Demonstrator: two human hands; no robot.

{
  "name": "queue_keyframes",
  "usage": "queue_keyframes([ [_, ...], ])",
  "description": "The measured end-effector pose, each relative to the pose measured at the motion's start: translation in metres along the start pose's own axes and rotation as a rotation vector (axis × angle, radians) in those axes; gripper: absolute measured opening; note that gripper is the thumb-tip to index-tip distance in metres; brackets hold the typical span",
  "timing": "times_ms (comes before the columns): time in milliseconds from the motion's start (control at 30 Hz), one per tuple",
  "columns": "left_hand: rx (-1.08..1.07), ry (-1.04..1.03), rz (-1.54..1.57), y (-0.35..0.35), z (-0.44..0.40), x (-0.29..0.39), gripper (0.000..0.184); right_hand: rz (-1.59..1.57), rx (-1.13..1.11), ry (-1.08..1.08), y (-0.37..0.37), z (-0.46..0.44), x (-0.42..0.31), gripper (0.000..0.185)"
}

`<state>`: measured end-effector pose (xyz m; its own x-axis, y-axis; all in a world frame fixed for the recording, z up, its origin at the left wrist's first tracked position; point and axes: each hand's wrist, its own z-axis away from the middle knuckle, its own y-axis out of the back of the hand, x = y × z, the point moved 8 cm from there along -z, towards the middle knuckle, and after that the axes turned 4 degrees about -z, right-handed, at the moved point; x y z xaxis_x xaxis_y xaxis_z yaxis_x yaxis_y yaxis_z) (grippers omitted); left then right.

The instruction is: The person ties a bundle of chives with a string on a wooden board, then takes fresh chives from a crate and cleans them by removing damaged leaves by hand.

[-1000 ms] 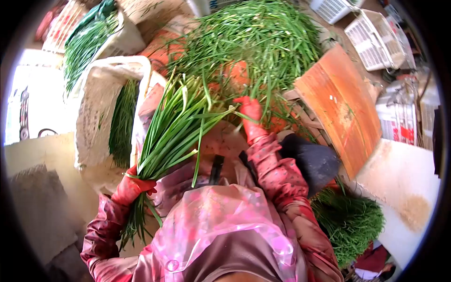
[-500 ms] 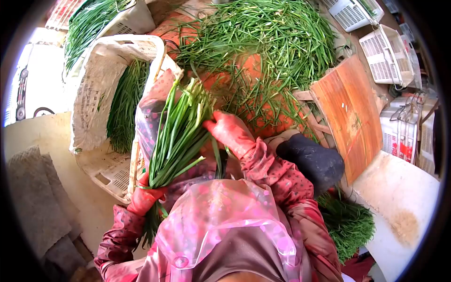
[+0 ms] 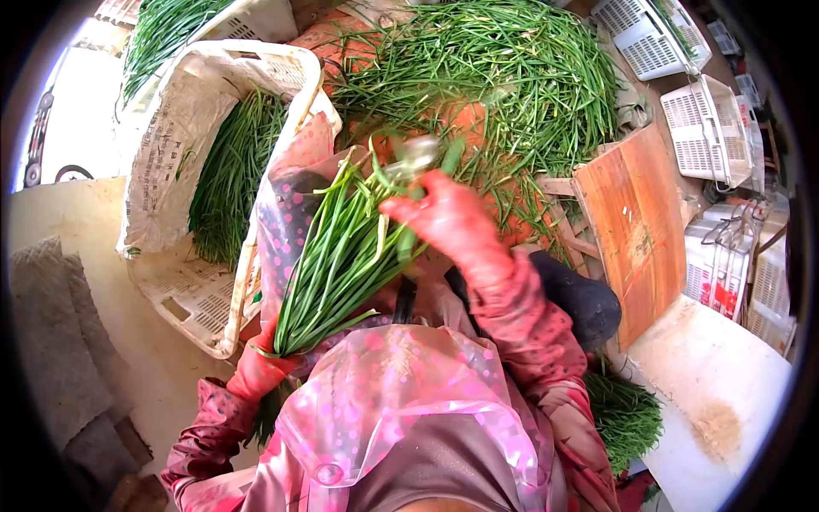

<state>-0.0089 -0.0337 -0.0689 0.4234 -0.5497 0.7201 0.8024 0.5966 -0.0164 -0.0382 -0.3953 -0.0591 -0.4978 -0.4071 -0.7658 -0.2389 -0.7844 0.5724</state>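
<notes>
A bunch of garlic chives (image 3: 341, 256) slants up across my lap, its pale cut ends at the top. My left hand (image 3: 263, 365), in a red glove, wraps round its lower leafy part. At the upper right of the bunch is my right hand (image 3: 452, 218), also red-gloved and smeared by motion. Blurred loose green leaves (image 3: 406, 242) run at its fingers, which seem closed on them. A shiny, blurred pale patch beside the fingertips cannot be made out.
A white basket (image 3: 243, 294) lined with a sack, holding more chives (image 3: 239, 179), lies to the left. A large chive pile (image 3: 512, 72) covers the orange floor sheet ahead. A wooden board (image 3: 636, 235), white crates (image 3: 706, 128) and another chive heap (image 3: 623, 418) are at the right.
My right hand has moved up and right from the bunch's side, with blurred green leaves at its fingers. My left hand still holds the bunch. The view has shifted slightly.
</notes>
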Motion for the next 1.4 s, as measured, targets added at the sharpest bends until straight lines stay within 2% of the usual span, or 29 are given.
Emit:
queue_keyframes([
  [67,-0.005,-0.059,-0.133,-0.002,0.0,0.003,0.079,0.202,-0.138,-0.067,-0.046,-0.013,-0.003,0.045],
  [100,-0.013,-0.066,-0.106,-0.001,0.0,-0.001,0.081,0.046,-0.099,-0.032,-0.063,-0.018,0.016,0.035],
  [133,-0.007,-0.07,-0.103,0.0,0.002,0.002,0.081,0.049,-0.101,-0.025,-0.068,-0.024,0.029,0.035],
  [200,0.029,-0.026,-0.284,-0.001,0.007,0.005,0.081,0.052,0.122,-0.075,-0.045,-0.038,0.063,0.026],
  [267,0.025,-0.051,-0.167,-0.005,0.007,0.002,0.084,-0.193,0.138,-0.25,-0.026,-0.048,0.128,0.022],
  [333,0.06,-0.096,-0.373,-0.002,0.009,0.003,0.088,-0.152,0.104,-0.18,0.004,-0.042,0.118,0.022],
  [400,0.065,-0.142,-0.46,-0.007,0.01,0.011,0.092,-0.522,-0.105,-0.045,-0.01,-0.023,0.082,0.046],
  [433,0.112,-0.186,-0.584,-0.009,0.012,0.022,0.093,-0.293,0.039,0.198,-0.008,-0.013,0.057,0.049],
  [500,0.174,-0.212,-0.754,-0.011,0.012,0.03,0.092,-0.053,0.112,0.301,-0.032,-0.002,0.03,0.049],
  [533,0.171,-0.215,-0.755,-0.01,0.01,0.023,0.092,-0.045,0.043,0.175,-0.045,-0.005,0.034,0.045],
  [567,0.148,-0.175,-0.582,-0.005,0.006,0.007,0.09,-0.033,0.153,0.24,-0.054,-0.009,0.047,0.035],
  [600,0.135,-0.152,-0.527,-0.005,0.007,0.006,0.088,-0.172,0.247,0.284,-0.056,-0.01,0.049,0.024],
  [667,0.112,-0.105,-0.417,-0.003,0.008,0.005,0.085,-0.165,0.215,0.113,-0.061,-0.016,0.075,0.019],
  [733,0.015,-0.067,-0.152,-0.012,0.005,0.007,0.083,-0.042,0.264,-0.013,-0.029,-0.024,0.094,0.019],
  [767,-0.049,0.046,0.178,-0.004,0.001,-0.021,0.081,-0.154,0.177,-0.135,-0.021,-0.032,0.12,0.021],
  [800,-0.047,0.04,0.182,0.001,0.0,-0.022,0.081,-0.265,0.09,-0.254,-0.02,-0.038,0.139,0.024],
  [833,-0.06,0.043,0.147,0.002,-0.001,-0.023,0.081,-0.262,0.089,-0.252,-0.013,-0.037,0.122,0.024],
  [900,-0.064,0.087,0.15,0.007,-0.001,-0.033,0.078,-0.216,0.143,0.598,0.009,-0.011,0.022,0.038],
  [933,-0.051,0.122,0.19,0.01,-0.003,-0.037,0.076,-0.132,0.024,0.559,-0.006,-0.005,0.016,0.051],
  [1000,-0.136,0.094,0.033,0.007,0.0,-0.026,0.072,0.038,-0.031,0.429,-0.04,-0.004,0.012,0.044],
  [1067,-0.107,0.139,0.057,0.006,0.0,-0.015,0.068,0.084,-0.096,0.255,-0.067,-0.012,0.033,0.036],
  [1100,-0.115,0.106,0.03,0.005,0.0,-0.009,0.069,0.046,0.025,0.434,-0.067,-0.01,0.034,0.028],
  [1133,-0.123,0.076,0.005,0.004,0.001,-0.004,0.069,0.042,0.018,0.438,-0.071,-0.01,0.042,0.028],
  [1200,-0.114,0.064,0.012,-0.001,0.001,0.005,0.069,0.028,0.124,0.394,-0.059,-0.01,0.061,0.024],
  [1233,-0.106,0.043,0.018,-0.002,-0.001,0.008,0.07,0.239,0.105,0.341,-0.059,-0.016,0.072,0.012],
  [1267,-0.106,0.038,0.023,0.0,-0.002,0.005,0.07,0.231,0.146,0.354,-0.051,-0.02,0.084,0.01],
  [1333,-0.115,0.052,0.098,0.004,-0.004,-0.006,0.07,0.311,0.123,0.111,-0.03,-0.039,0.131,0.01],
  [1400,-0.113,0.017,0.031,0.004,-0.006,-0.001,0.068,0.243,0.058,0.054,0.002,-0.047,0.133,0.018],
])
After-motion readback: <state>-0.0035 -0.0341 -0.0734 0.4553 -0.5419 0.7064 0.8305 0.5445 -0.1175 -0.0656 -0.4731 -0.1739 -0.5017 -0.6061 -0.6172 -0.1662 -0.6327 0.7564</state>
